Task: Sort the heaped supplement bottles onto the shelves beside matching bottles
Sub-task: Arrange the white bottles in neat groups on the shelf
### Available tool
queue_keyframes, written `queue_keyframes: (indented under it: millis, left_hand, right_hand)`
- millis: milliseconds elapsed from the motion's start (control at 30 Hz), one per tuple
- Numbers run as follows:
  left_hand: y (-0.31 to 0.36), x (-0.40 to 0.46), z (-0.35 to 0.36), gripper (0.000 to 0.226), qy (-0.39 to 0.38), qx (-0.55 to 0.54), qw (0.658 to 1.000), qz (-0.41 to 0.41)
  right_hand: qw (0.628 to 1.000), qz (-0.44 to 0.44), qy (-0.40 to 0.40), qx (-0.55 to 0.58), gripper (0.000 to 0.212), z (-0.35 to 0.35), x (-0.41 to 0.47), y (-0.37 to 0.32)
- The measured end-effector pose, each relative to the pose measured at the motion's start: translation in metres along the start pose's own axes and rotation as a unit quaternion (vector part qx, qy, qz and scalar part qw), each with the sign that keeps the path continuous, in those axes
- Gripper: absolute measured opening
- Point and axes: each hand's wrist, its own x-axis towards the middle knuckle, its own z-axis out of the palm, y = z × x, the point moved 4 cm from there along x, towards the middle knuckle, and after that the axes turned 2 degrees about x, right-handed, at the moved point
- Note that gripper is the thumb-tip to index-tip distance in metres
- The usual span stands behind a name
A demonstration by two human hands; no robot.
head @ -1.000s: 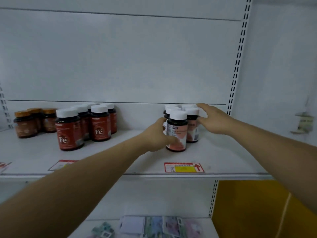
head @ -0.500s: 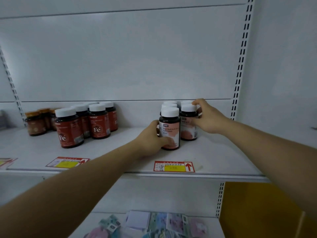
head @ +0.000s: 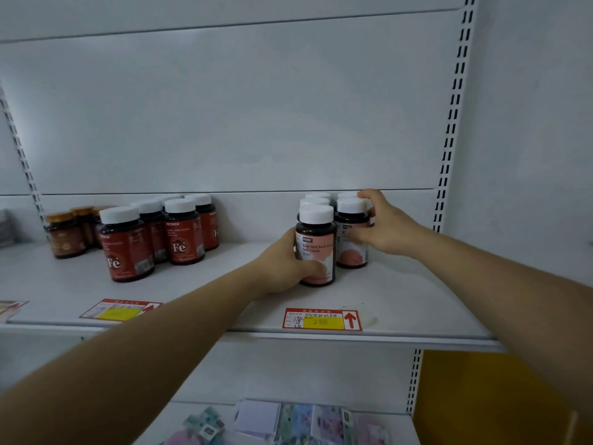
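Left hand (head: 282,264) wrapped round the front pink-label bottle (head: 316,252), upright on the shelf (head: 417,303) — foremost of a white-capped cluster. Right hand (head: 390,229) curled on the neighbouring bottle (head: 352,234), apparently gripping — fingertips partly hidden. Red Fe bottles (head: 154,232) well apart, leftward.

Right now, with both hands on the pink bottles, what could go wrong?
1. The left hand grips the front bottle low; pulling away fast may tip it.
2. The right hand holds the second bottle against a tight cluster; a push could knock the rear bottles over.
3. The front bottle may hide the label behind it.
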Motion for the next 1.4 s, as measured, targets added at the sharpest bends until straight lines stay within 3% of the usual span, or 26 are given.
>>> queue_keyframes:
  millis: [333, 1200, 1400]
  left_hand:
    - [-0.002, 0.005, 0.0, 0.057, -0.011, 0.022, 1.0, -0.004]
    - [-0.009, 0.003, 0.001, 0.08, 0.009, -0.018, 1.0, -0.007]
    - [-0.007, 0.0, -0.001, 0.078, 0.03, 0.017, 0.999, 0.002]
  right_hand:
    - [1.0, 0.001, 0.013, -0.009, 0.07, -0.004, 0.002, 0.004]
    - [0.999, -0.014, -0.013, 0.028, 0.078, -0.004, 0.0, 0.01]
    - [1.0, -0.024, 0.002, 0.012, 0.085, 0.0, -0.002, 0.009]
